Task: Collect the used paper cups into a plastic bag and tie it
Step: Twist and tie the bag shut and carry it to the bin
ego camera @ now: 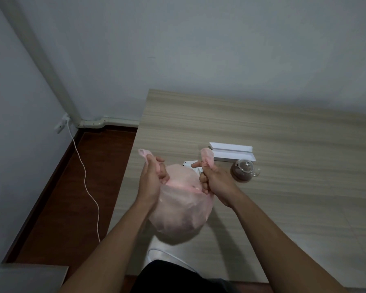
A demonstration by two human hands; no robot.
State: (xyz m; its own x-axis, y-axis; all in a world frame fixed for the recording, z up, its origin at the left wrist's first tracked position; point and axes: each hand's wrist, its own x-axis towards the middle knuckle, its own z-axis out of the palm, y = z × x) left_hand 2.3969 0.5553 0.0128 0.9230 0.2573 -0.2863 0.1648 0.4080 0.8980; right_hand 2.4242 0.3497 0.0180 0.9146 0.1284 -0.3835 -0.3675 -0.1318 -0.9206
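Note:
A bulging, translucent pink plastic bag (181,210) hangs just above the near left part of the wooden table (262,127). My left hand (151,178) is closed around the bag's left handle, whose tip pokes up above the fist. My right hand (215,180) grips the right handle in the same way, its pink end sticking up past the thumb. The two handles are held apart, with the bag's mouth stretched between them. Whatever is inside the bag shows only as pale shapes; no loose paper cups are visible.
A glass teapot (244,171) with dark liquid stands right of my right hand. A white open box (233,153) lies behind it. A small white item (190,164) peeks out behind the bag. A white cable (87,182) runs over the dark floor at left.

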